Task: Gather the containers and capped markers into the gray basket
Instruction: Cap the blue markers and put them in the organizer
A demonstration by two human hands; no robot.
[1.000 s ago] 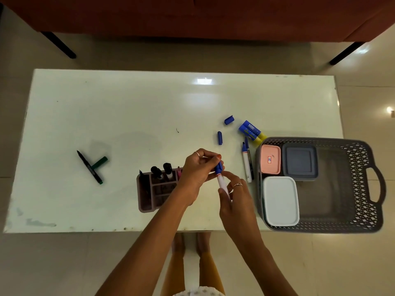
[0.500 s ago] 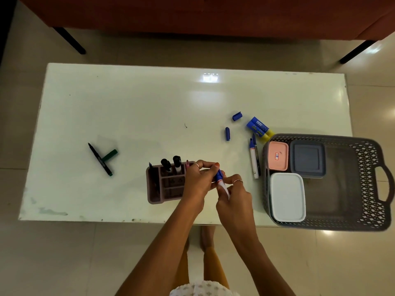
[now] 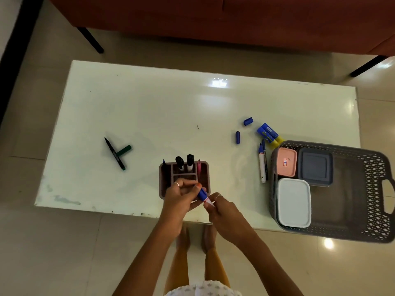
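Observation:
Over the table's front edge, my left hand (image 3: 181, 199) pinches the blue cap of a white marker (image 3: 204, 196) while my right hand (image 3: 226, 216) grips its barrel. Just behind my hands stands a brown pen organizer (image 3: 164, 178) holding several markers. The gray basket (image 3: 376, 189) sits at the right edge and holds a pink container (image 3: 286, 164), a gray container (image 3: 315, 167) and a white container (image 3: 294, 202). Two uncapped markers (image 3: 262, 165) lie left of the basket. Two loose blue caps (image 3: 238, 137) (image 3: 248, 121) lie further back.
Blue and yellow glue sticks (image 3: 269, 134) lie by the basket's far left corner. An uncapped black-green marker (image 3: 114, 153) and its green cap (image 3: 124, 150) lie at the table's left. A red sofa (image 3: 213, 18) stands beyond the white table (image 3: 149, 107).
Both hands have drawn back toward me with the marker, from beside the organizer to over its front edge. The view has shifted; the table's objects have stayed put.

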